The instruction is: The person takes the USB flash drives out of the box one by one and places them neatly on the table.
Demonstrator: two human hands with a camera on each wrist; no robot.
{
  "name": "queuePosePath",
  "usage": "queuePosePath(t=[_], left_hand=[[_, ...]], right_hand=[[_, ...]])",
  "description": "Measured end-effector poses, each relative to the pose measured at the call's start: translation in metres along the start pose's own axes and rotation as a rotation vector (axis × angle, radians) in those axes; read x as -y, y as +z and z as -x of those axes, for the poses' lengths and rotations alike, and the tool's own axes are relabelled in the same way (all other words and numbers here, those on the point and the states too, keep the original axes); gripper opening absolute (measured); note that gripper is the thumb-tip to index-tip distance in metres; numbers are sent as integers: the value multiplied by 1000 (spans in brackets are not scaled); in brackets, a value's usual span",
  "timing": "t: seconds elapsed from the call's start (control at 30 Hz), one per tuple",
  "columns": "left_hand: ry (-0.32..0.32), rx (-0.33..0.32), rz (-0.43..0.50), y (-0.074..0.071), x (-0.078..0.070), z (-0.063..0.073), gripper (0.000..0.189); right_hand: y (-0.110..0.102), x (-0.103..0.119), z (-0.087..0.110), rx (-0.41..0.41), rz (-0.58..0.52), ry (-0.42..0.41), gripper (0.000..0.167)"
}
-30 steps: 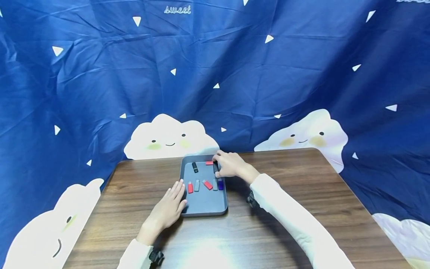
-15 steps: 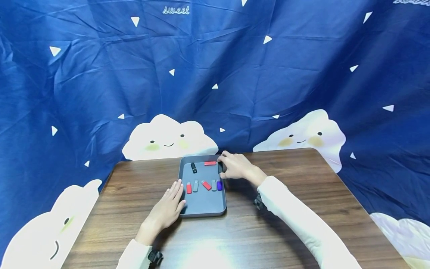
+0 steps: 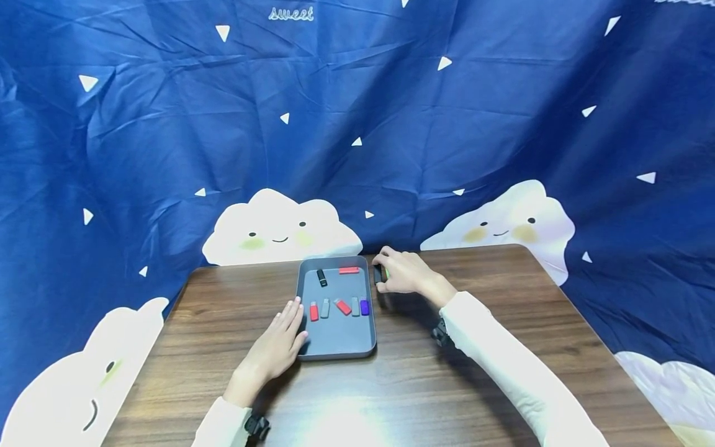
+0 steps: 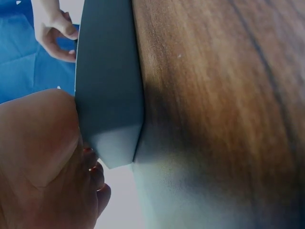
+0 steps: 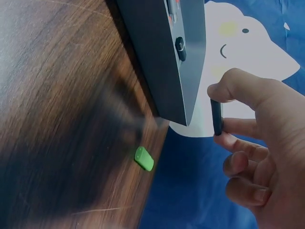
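My right hand (image 3: 406, 272) pinches a dark USB stick (image 5: 217, 117) by its ends, between thumb and fingers, just outside the tray's right wall. Below it, a green USB stick (image 5: 144, 159) lies on the table, mostly covered by the hand in the head view. My left hand (image 3: 275, 347) rests with straight fingers along the left rim of the grey tray (image 3: 335, 344). In the tray lie a black USB stick (image 3: 321, 277), a red one (image 3: 349, 270) at the back, and a row of red, grey and purple sticks (image 3: 365, 307).
The wooden table (image 3: 475, 347) extends around the tray on all sides. Behind it hangs a blue curtain (image 3: 357, 93) with white clouds. A black wrist camera (image 3: 257, 427) is strapped to the left wrist, and another to the right.
My right hand has carried the dark USB stick rightward from inside the tray, over its right wall. The green stick now shows beneath it. The left hand stays at the rim.
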State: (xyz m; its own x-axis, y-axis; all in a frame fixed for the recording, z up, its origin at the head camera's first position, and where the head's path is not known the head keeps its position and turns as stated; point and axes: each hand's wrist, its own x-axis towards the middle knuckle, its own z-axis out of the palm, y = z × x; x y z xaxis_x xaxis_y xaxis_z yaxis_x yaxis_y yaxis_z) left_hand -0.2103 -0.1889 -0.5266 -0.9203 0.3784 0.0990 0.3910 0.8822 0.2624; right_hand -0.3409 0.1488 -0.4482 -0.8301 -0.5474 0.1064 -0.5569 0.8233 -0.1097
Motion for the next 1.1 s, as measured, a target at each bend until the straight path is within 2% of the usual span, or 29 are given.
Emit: queuePosePath(t=[0.6,1.1], left_hand=[[-18,19,-3,1,1,-1,62],[-30,36,11,-1,2,1,63]], right_hand=[[-3,-27,16,-62,20,7,55],[-5,-44,24,-58,12,19,56]])
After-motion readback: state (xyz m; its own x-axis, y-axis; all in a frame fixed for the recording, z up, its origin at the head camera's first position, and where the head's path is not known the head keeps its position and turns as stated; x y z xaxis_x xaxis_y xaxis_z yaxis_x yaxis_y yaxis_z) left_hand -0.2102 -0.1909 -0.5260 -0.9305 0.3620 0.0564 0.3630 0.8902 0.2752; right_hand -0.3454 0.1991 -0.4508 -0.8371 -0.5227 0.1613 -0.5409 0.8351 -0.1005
